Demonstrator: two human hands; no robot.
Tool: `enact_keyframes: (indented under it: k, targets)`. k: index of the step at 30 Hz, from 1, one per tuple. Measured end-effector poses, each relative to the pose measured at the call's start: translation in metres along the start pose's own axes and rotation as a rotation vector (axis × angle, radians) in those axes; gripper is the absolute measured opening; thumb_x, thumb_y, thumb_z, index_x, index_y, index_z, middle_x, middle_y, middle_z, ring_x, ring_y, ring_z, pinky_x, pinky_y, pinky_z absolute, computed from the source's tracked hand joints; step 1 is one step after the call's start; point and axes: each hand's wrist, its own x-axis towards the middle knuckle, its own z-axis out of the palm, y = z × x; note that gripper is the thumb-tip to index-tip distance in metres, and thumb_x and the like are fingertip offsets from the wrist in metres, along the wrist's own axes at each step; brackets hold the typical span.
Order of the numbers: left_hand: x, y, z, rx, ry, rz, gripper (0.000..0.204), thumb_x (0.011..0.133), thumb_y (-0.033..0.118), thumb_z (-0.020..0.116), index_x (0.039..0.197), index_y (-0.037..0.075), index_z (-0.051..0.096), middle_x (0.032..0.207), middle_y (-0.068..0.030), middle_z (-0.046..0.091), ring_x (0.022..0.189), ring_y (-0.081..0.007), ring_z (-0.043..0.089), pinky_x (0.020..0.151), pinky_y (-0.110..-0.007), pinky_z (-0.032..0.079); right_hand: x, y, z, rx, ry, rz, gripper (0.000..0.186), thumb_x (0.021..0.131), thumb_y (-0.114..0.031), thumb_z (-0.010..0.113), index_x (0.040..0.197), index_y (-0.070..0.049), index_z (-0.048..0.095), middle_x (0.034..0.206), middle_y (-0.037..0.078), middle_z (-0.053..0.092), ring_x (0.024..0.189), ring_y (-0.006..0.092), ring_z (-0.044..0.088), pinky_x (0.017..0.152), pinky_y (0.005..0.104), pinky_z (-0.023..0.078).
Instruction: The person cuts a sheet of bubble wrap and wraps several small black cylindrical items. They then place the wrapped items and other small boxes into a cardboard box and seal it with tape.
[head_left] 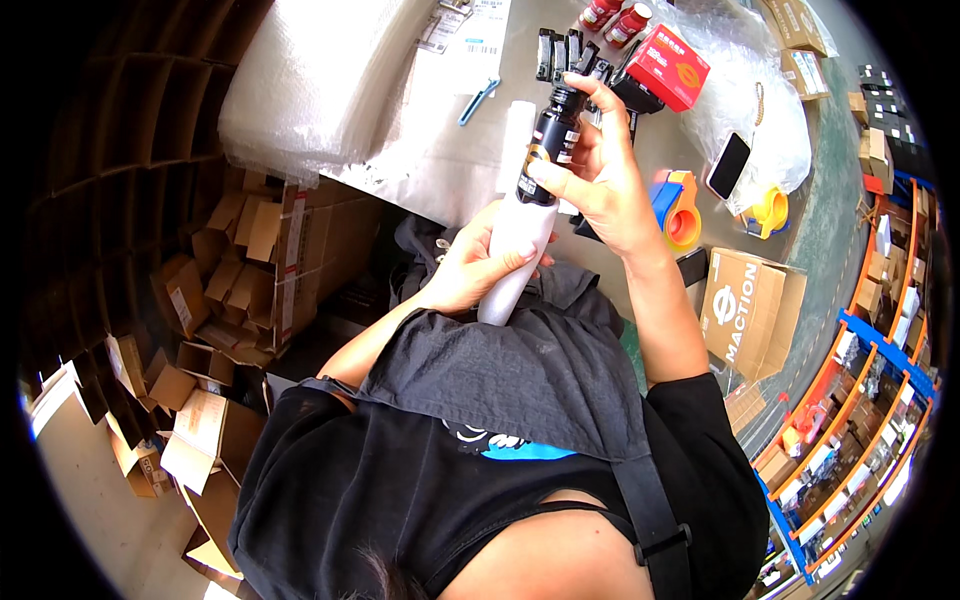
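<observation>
In front of my body, my left hand (pixel 478 262) is wrapped round a white foam-like sleeve (pixel 513 270). A black bottle (pixel 545 150) with a dark cap stands partly in the sleeve's upper end, tilted away from me. My right hand (pixel 612 185) grips this bottle, fingertips at the cap and thumb against its label. How far the bottle reaches down inside is hidden. Just behind it on the table lies another white sleeve-like roll (pixel 517 125). Several small black items (pixel 556 55) lie beyond my right fingertips.
Bubble wrap (pixel 310 80) covers the table's left, with a blue cutter (pixel 478 102) nearby. To the right are a red box (pixel 672 68), red bottles (pixel 627 24), a phone (pixel 728 166) and tape dispensers (pixel 682 215). A cardboard box (pixel 745 312) stands beside my right arm; open cartons (pixel 235 260) fill the left.
</observation>
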Motion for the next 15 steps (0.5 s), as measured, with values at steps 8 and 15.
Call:
enact_keyframes:
  k: [8, 15]
  targets:
    - [-0.004, -0.013, 0.004, 0.047, 0.081, 0.040, 0.055, 0.096, 0.038, 0.059, 0.137, 0.006, 0.040, 0.121, -0.0153, 0.060, 0.098, -0.0198, 0.064, 0.082, -0.032, 0.054, -0.009, 0.011, 0.002, 0.074, -0.018, 0.031, 0.078, 0.080, -0.003, 0.074, 0.143, -0.018, 0.031, 0.105, 0.008, 0.061, 0.095, 0.0150, 0.061, 0.086, 0.0313, 0.052]
    - [-0.008, -0.013, 0.003, 0.071, 0.072, 0.061, 0.050, 0.100, 0.033, 0.053, 0.139, 0.008, 0.035, 0.118, -0.0109, 0.058, 0.092, -0.0158, 0.063, 0.079, -0.030, 0.053, -0.019, 0.018, 0.011, 0.021, -0.019, 0.038, 0.059, 0.088, -0.012, 0.072, 0.138, -0.011, 0.041, 0.105, 0.009, 0.061, 0.097, 0.0149, 0.062, 0.087, 0.0286, 0.050]
